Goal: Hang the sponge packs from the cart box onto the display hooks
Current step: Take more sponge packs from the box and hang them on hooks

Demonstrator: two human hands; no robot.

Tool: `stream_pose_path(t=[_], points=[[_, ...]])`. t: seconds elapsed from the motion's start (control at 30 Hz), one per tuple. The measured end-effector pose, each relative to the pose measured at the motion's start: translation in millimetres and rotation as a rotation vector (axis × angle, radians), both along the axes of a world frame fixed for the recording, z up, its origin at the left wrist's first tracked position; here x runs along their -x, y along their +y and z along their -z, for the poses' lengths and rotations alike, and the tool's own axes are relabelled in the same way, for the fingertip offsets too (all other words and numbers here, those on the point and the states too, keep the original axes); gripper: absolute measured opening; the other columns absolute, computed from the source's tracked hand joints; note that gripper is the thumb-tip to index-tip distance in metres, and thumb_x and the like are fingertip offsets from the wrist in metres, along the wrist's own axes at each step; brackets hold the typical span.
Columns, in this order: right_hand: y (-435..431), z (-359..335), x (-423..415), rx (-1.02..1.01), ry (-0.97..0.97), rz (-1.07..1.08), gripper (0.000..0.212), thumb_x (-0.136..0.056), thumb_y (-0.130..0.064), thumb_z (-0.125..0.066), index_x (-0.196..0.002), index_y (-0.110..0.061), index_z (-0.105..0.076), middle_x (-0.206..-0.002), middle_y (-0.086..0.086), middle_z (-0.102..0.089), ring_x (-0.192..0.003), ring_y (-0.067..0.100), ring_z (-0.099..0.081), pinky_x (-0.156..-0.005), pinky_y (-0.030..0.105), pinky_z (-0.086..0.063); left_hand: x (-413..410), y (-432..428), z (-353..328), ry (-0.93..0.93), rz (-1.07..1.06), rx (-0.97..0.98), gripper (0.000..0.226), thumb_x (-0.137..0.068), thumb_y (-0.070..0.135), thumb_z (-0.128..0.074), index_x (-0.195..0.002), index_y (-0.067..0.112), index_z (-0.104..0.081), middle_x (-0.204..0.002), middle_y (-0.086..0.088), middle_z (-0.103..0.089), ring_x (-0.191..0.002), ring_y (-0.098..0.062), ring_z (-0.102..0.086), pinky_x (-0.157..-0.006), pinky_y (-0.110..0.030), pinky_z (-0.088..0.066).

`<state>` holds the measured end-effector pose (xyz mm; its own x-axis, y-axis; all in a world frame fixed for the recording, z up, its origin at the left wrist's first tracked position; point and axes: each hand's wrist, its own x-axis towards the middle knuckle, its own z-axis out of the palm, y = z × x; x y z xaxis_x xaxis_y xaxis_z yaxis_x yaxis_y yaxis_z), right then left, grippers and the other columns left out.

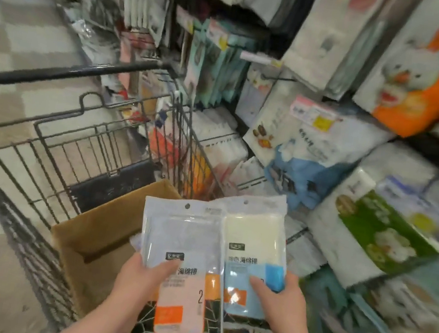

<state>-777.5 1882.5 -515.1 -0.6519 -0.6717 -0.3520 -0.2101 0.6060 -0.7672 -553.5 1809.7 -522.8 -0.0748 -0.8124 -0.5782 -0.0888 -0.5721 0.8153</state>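
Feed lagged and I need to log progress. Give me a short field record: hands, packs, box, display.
left hand: grips orange pack, thumb on its front
right hand: grips blue pack, thumb on its front
packs: side by side, hang holes up, orange pack overlapping the blue pack's edge
box: open, in cart, inside mostly hidden
display: beyond the cart, blurred; neither held pack hung yet

A shop aisle: a wire cart (95,141) beside hooks (261,59) and shelves crowded with packaged goods (418,68).
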Motion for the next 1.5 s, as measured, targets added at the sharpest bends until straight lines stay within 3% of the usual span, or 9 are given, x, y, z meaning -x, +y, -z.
stream_pose_path(t=[0.2, 0.37, 0.5, 0.67, 0.77, 0.9, 1.03, 1.27, 1.5], points=[[97.4, -61.2, 43.7, 0.081, 0.051, 0.253, 0.03, -0.074, -0.029, -0.076, -0.088, -0.029, -0.05, -0.085, -0.007, -0.063, -0.076, 0.012, -0.065, -0.067, 0.034, -0.055, 73.4, 33.6, -48.5, 0.066, 0.284, 0.106, 0.027, -0.079, 0.017, -0.076, -0.103, 0.015, -0.065, -0.086, -0.005, -0.077, -0.084, -0.028, -0.072, -0.086, -0.052, -0.054], [212.5, -108.2, 75.5, 0.173, 0.181, 0.45, 0.032, -0.075, -0.029, -0.076, -0.096, -0.023, -0.052, -0.086, -0.008, -0.06, -0.075, 0.004, -0.056, -0.057, 0.025, -0.041, 150.3, 103.4, -87.8, 0.154, 0.485, 0.161, 0.033, -0.076, 0.022, -0.078, -0.105, 0.018, -0.061, -0.094, -0.006, -0.075, -0.087, -0.026, -0.071, -0.083, -0.047, -0.055], [330.8, -137.8, 86.7, 0.255, 0.181, 0.619, 0.032, -0.078, -0.025, -0.074, -0.096, -0.025, -0.049, -0.088, -0.01, -0.061, -0.076, 0.004, -0.06, -0.056, 0.021, -0.046, 202.2, 197.3, -113.8, 0.214, 0.658, 0.183, 0.033, -0.076, 0.021, -0.078, -0.102, 0.018, -0.058, -0.096, -0.008, -0.073, -0.089, -0.028, -0.07, -0.085, -0.047, -0.055], [503.3, -164.4, 79.1, 0.306, 0.219, 0.844, 0.029, -0.077, -0.027, -0.075, -0.094, -0.023, -0.051, -0.093, -0.003, -0.063, -0.082, 0.013, -0.064, -0.066, 0.031, -0.054, 242.6, 348.0, -139.6, 0.292, 0.898, 0.232, 0.031, -0.077, 0.026, -0.076, -0.103, 0.02, -0.06, -0.087, 0.0, -0.076, -0.076, -0.016, -0.073, -0.064, -0.034, -0.054], [597.2, -178.8, 65.8, 0.308, 0.263, 0.935, 0.027, -0.076, -0.027, -0.075, -0.089, -0.024, -0.051, -0.093, 0.001, -0.064, -0.082, 0.016, -0.065, -0.07, 0.035, -0.055, 253.6, 438.1, -150.6, 0.333, 0.963, 0.227, 0.032, -0.076, 0.034, -0.076, -0.1, 0.02, -0.06, -0.08, 0.002, -0.076, -0.075, -0.016, -0.071, -0.067, -0.035, -0.052], [691.0, -205.6, 47.4, 0.319, 0.29, 1.017, 0.028, -0.076, -0.028, -0.075, -0.086, -0.027, -0.048, -0.089, 0.001, -0.065, -0.081, 0.019, -0.067, -0.074, 0.042, -0.058, 258.8, 530.1, -167.9, 0.44, 1.013, 0.153, 0.01, -0.082, 0.019, -0.071, -0.088, 0.016, -0.064, -0.061, 0.005, -0.074, -0.052, -0.011, -0.069, -0.043, -0.024, -0.048], [756.0, -235.9, 38.6, 0.371, 0.337, 1.086, 0.028, -0.076, -0.029, -0.075, -0.086, -0.027, -0.049, -0.089, 0.0, -0.066, -0.082, 0.019, -0.068, -0.077, 0.044, -0.057, 270.7, 587.5, -199.1, 0.528, 1.104, 0.152, 0.005, -0.083, 0.009, -0.063, -0.087, 0.01, -0.061, -0.059, -0.002, -0.073, -0.05, -0.013, -0.068, -0.047, -0.025, -0.048], [822.5, -283.0, 54.4, 0.405, 0.467, 1.132, 0.029, -0.079, -0.03, -0.073, -0.091, -0.026, -0.047, -0.092, 0.0, -0.064, -0.084, 0.017, -0.066, -0.076, 0.043, -0.058, 310.0, 643.8, -257.6, 0.659, 1.266, 0.294, 0.03, -0.083, 0.014, -0.067, -0.111, 0.008, -0.059, -0.09, -0.01, -0.077, -0.081, -0.028, -0.074, -0.067, -0.038, -0.052], [855.5, -338.5, 120.6, 0.429, 0.624, 1.101, 0.03, -0.077, -0.029, -0.075, -0.089, -0.031, -0.046, -0.09, -0.006, -0.063, -0.075, 0.007, -0.065, -0.054, 0.021, -0.048, 382.6, 670.6, -311.2, 0.788, 1.344, 0.416, 0.027, -0.086, 0.022, -0.065, -0.11, 0.011, -0.062, -0.091, -0.007, -0.077, -0.082, -0.023, -0.074, -0.074, -0.04, -0.052]])
